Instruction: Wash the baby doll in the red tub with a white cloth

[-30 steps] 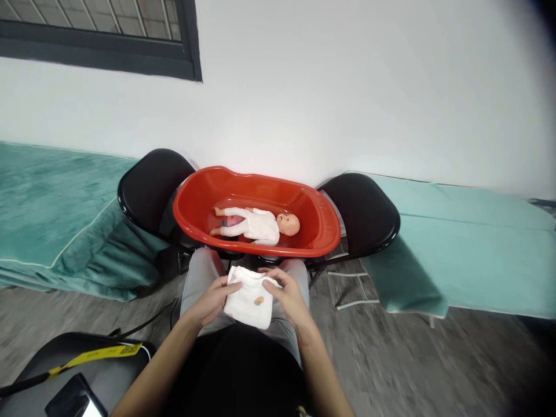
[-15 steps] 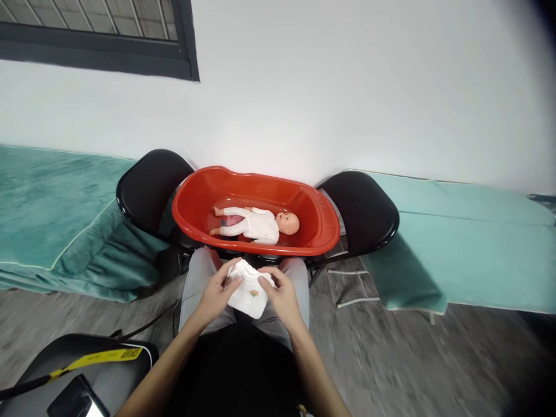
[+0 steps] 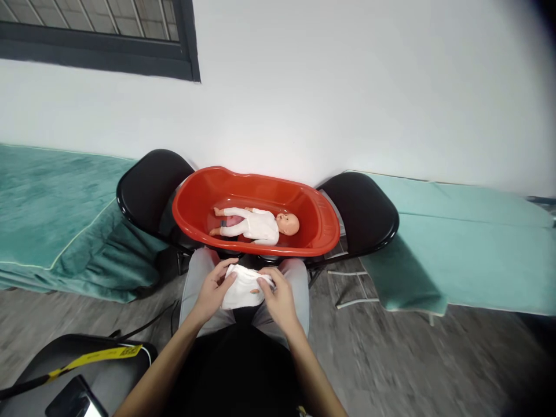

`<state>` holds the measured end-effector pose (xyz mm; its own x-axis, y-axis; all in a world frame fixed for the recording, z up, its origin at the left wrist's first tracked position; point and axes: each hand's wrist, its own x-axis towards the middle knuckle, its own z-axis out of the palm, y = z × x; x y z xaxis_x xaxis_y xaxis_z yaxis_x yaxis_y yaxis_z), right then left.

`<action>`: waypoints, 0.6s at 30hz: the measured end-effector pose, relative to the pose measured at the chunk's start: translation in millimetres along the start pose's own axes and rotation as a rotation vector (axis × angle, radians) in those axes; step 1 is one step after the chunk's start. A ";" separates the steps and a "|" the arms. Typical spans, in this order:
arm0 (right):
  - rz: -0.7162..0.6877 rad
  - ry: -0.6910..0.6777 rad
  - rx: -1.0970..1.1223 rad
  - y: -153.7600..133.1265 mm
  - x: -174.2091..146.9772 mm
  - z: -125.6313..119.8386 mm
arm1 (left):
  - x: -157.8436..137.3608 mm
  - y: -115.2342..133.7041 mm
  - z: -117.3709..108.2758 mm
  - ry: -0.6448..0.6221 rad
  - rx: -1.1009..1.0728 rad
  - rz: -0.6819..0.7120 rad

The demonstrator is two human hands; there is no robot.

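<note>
My left hand (image 3: 212, 294) and my right hand (image 3: 279, 295) hold a small white cloth (image 3: 241, 294) over my lap. It bears a little coloured print near its right side. Each hand pinches an upper corner, thumb on the near face and fingers behind. Just beyond my knees stands a red plastic baby bathtub (image 3: 324, 229). In it a baby doll (image 3: 263, 226) in white clothing lies on its back, head to the right. Beside the doll's legs is something pink and dark that I cannot make out.
Black folding chairs (image 3: 362, 214) flank the tub on both sides. Green-covered beds (image 3: 478, 255) stand left and right along the white wall. At lower left, a chair (image 3: 117, 379) holds a dark phone-like device (image 3: 76, 399), with a yellow tagged strap (image 3: 98, 358) across it.
The cloth has tilted and its upper part folds over, so the print shows less. Both hands still grip it, shifted only slightly. The doll and tub have not moved.
</note>
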<state>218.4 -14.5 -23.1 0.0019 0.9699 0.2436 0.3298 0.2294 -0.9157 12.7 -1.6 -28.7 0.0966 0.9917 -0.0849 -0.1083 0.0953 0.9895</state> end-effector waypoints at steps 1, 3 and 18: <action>0.016 -0.015 0.017 1.1 -0.7 0.5 | 0.0 -0.6 -0.4 -0.018 0.002 -0.011; 0.057 -0.055 0.057 3.3 -2.3 2.0 | -0.1 -2.5 -1.9 -0.057 0.043 -0.020; 0.120 -0.144 0.074 6.2 -4.0 4.9 | 3.0 -2.9 -15.0 -0.185 0.394 0.210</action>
<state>215.8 -16.5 -31.3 -0.0993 0.9912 0.0880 0.2648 0.1115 -0.9578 -1.5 2.4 -33.6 0.2911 0.9506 0.1082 0.2358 -0.1809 0.9548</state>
